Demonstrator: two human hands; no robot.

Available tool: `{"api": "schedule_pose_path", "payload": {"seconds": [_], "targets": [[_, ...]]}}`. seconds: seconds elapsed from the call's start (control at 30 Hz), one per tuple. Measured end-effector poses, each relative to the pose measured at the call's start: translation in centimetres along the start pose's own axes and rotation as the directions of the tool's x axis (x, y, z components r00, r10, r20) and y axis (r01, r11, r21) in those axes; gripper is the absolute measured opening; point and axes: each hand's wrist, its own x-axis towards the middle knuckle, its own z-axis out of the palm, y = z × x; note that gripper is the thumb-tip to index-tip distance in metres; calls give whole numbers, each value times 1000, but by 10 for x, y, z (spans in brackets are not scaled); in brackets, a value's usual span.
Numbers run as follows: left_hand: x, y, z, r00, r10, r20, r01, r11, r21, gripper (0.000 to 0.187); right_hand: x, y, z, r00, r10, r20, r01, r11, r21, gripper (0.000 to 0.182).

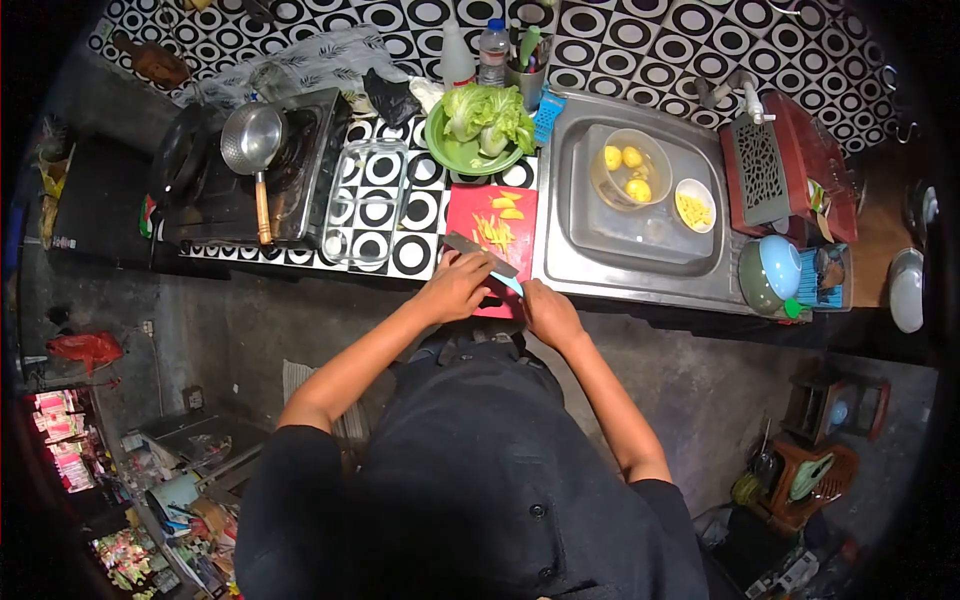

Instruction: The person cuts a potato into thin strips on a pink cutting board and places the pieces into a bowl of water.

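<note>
A knife (506,268) with a light blue handle slants over the near part of the red cutting board (462,205). My right hand (552,312) is closed round its handle. The fingers of my left hand (458,286) are bent and pressed against the blade, and their tips are partly hidden. Thin yellow strips (494,234) lie on the board just past the blade, with a few thicker yellow pieces (507,203) farther back. Behind the board stands a green bowl (440,155) of leafy greens (490,118).
On the right, the sink (640,262) holds a tub (655,158) with peeled potatoes in water and a small white bowl (683,187) of yellow pieces. A glass dish (368,200) sits left of the board. Beyond it, a saucepan (252,138) rests on the stove (310,180).
</note>
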Motion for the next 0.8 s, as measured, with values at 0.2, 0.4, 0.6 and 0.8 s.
{"api": "schedule_pose_path", "payload": {"seconds": [0.2, 0.4, 0.6, 0.8], "targets": [[4, 0, -9, 988, -87, 130, 86, 996, 15, 53, -1, 3, -8, 998, -20, 61, 29, 990, -136, 24], [16, -21, -18, 979, -43, 202, 46, 999, -12, 52, 12, -8, -2, 999, 32, 8, -31, 991, -131, 19], [26, -53, -17, 981, 63, 184, -53, 997, -61, 52, 26, -22, -4, 995, 83, 54, -69, 973, -221, 23], [36, -81, -6, 980, 125, 152, -109, 988, -112, 49, 34, -42, -9, 978, 195, 76, -168, 947, -273, 22]]}}
